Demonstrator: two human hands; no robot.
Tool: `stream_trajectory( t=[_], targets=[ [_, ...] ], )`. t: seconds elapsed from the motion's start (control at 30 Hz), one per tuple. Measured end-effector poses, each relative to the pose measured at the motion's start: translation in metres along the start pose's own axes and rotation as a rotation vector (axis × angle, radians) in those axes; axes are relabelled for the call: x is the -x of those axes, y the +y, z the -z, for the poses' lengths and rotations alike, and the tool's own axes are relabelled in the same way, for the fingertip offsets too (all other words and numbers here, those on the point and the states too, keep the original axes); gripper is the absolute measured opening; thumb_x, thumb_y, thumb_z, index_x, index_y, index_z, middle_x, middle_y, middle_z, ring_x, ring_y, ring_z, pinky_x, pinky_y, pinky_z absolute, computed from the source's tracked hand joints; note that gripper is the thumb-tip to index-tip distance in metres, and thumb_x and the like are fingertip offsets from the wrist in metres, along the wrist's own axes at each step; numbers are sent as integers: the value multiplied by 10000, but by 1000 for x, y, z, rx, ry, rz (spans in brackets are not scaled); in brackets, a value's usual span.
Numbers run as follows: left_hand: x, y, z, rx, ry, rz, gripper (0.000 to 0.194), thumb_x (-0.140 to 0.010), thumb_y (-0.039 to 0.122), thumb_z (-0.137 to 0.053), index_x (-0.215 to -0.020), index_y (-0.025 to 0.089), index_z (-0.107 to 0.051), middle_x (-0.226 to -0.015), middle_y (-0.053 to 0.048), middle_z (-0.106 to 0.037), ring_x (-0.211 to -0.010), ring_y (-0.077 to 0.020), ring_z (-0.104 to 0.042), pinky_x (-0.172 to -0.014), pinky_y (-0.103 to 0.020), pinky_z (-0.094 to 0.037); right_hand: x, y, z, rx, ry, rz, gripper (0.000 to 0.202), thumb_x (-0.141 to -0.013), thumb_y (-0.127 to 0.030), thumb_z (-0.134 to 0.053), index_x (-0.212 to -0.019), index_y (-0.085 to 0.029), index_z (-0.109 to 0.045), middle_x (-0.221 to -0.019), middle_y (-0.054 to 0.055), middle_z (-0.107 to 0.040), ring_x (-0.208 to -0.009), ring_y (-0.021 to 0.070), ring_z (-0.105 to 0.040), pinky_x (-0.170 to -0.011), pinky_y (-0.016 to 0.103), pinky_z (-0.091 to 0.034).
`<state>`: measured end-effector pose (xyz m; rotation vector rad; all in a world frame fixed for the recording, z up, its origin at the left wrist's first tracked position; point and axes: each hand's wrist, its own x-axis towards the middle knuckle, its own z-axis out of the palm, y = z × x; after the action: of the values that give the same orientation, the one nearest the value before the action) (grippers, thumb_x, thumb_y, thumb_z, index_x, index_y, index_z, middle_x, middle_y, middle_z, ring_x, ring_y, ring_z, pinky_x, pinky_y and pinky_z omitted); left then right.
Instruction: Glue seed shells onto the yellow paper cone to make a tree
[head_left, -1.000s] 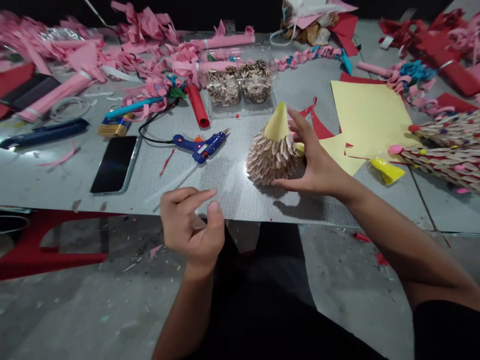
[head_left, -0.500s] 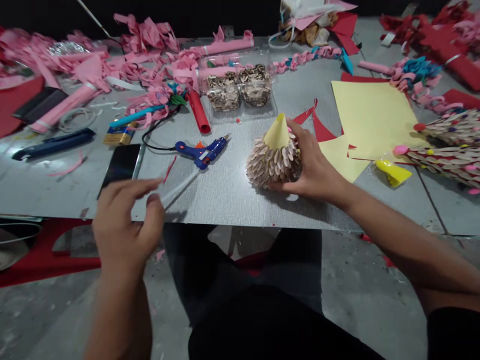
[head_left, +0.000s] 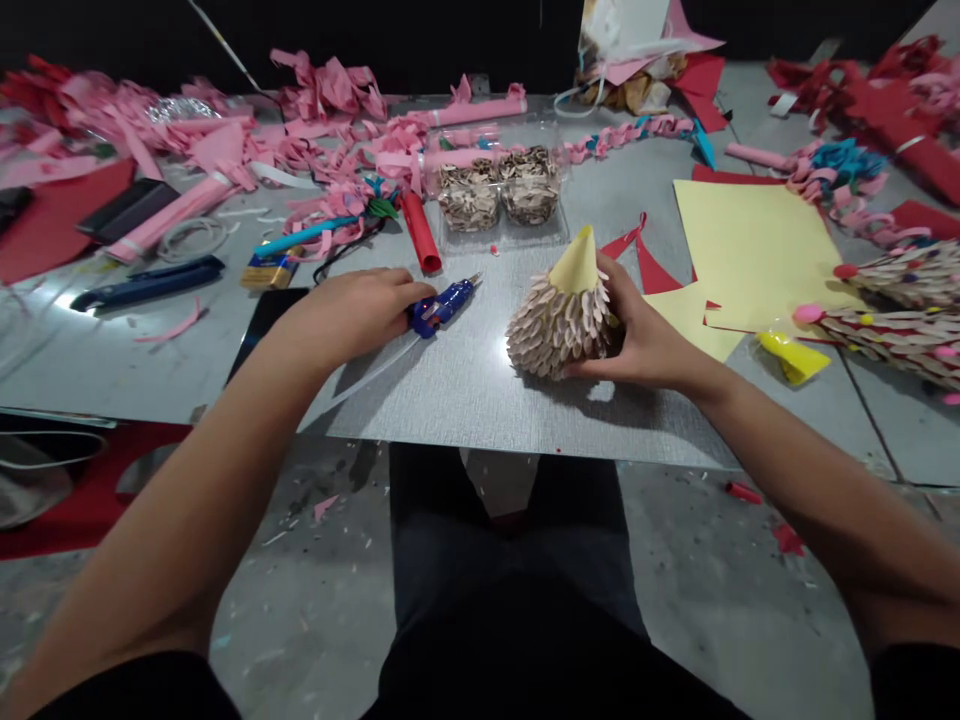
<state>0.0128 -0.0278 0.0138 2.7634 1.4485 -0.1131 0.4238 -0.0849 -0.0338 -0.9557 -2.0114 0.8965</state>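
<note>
My left hand (head_left: 360,310) is closed around the handle of a blue glue gun (head_left: 442,307), which lies on the table with its nozzle toward the upper right. A clear glue stick trails from its back end. Around the right side of a yellow paper cone (head_left: 576,263) curve the fingers and thumb of my right hand (head_left: 637,335). Overlapping pale shell-like flakes (head_left: 555,325) cover the cone's lower part, and its yellow tip is bare. Behind them, a clear plastic tray (head_left: 559,235) holds more flakes in two compartments.
Yellow sheets (head_left: 757,250) and red scraps lie to the right, near two flake-covered cones (head_left: 892,335) with pompoms. A black phone (head_left: 262,325), blue cutter (head_left: 150,285) and red roll (head_left: 420,232) are on the left. Pink paper (head_left: 330,90) lines the back.
My left hand has moved forward and right from above the table's front edge and closed on the glue gun. My right hand still holds the cone. The view has shifted slightly.
</note>
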Motion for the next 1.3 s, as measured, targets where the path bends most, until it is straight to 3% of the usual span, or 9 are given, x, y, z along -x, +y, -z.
stream_trajectory(
  t=[0.13, 0.27, 0.37, 0.47, 0.7, 0.77, 0.9, 1.07, 1.3],
  targets=[
    [-5, -8, -5, -68, -55, -55, 466, -1048, 281, -569, -1481, 221, -731, -1287, -170, -744, -1204, -375, -707, -1041, -481, -566, 1, -2, 0, 6, 35, 2, 1406, -721, -525, -1091, -1856, -416, -268, -1919, 114, -375, -1773, 475, -417, -1460, 730, -362],
    [-8, -24, -19, 75, 88, -67, 375, -999, 239, -636, -1352, 234, -761, -1214, -119, -756, -1143, -323, -715, -1030, -444, -579, 4, -5, -7, 71, 93, -15, 1467, -671, -603, -1120, -1844, -404, -262, -1889, 157, -386, -1751, 495, -436, -1454, 773, -353],
    [-12, -36, -29, 238, 307, -41, 330, -966, 440, -800, -1215, 225, -773, -1115, -64, -781, -1009, -241, -714, -914, -373, -598, 7, -11, -10, 140, 99, -3, 1516, -628, -659, -1128, -1849, -375, -276, -1882, 188, -379, -1763, 533, -395, -1461, 799, -317],
    [-18, -32, -32, 359, 692, -164, 495, -885, 632, -891, -1107, 210, -761, -986, -49, -788, -855, -194, -698, -768, -353, -594, 7, -15, -6, 130, 34, 29, 1506, -636, -685, -1114, -1857, -414, -276, -1913, 149, -372, -1795, 531, -343, -1477, 799, -273],
    [-33, 48, -8, 512, 1256, -382, 704, -1112, 865, -487, -811, 262, -690, -894, -58, -790, -688, -162, -692, -624, -387, -579, 4, -13, -1, 18, 52, 47, 1158, -816, -503, -1015, -1795, -399, -407, -1751, 113, -610, -1722, 455, -500, -1437, 673, -436],
    [-31, 64, -4, 583, 1231, -401, 635, -1148, 768, -551, -787, 260, -676, -911, -44, -818, -661, -146, -714, -588, -352, -584, 4, -13, -6, 30, 113, 36, 1125, -780, -490, -1047, -1743, -378, -476, -1678, 123, -652, -1645, 464, -574, -1391, 663, -498],
    [-15, 70, -5, 496, 939, -508, 468, -1205, 646, -580, -1006, 259, -753, -1033, -47, -859, -847, -169, -817, -727, -317, -679, 4, -19, -17, 75, 214, 32, 1086, -752, -535, -1084, -1661, -368, -515, -1619, 138, -637, -1462, 445, -688, -1275, 674, -589],
    [-7, 69, -1, 344, 915, -614, 224, -1242, 331, -588, -1142, 185, -724, -1086, -54, -814, -904, -135, -786, -762, -258, -653, 3, -27, -25, 133, 253, 24, 1051, -731, -606, -1094, -1588, -338, -548, -1527, 148, -648, -1363, 440, -706, -1206, 691, -613],
    [-4, 75, 4, 256, 834, -610, 117, -1198, 222, -609, -1123, 177, -687, -1055, -58, -776, -857, -146, -722, -735, -283, -631, 3, -30, -28, 141, 278, 11, 1002, -761, -664, -1057, -1561, -327, -556, -1495, 151, -649, -1346, 437, -699, -1159, 670, -607]
  ],
)
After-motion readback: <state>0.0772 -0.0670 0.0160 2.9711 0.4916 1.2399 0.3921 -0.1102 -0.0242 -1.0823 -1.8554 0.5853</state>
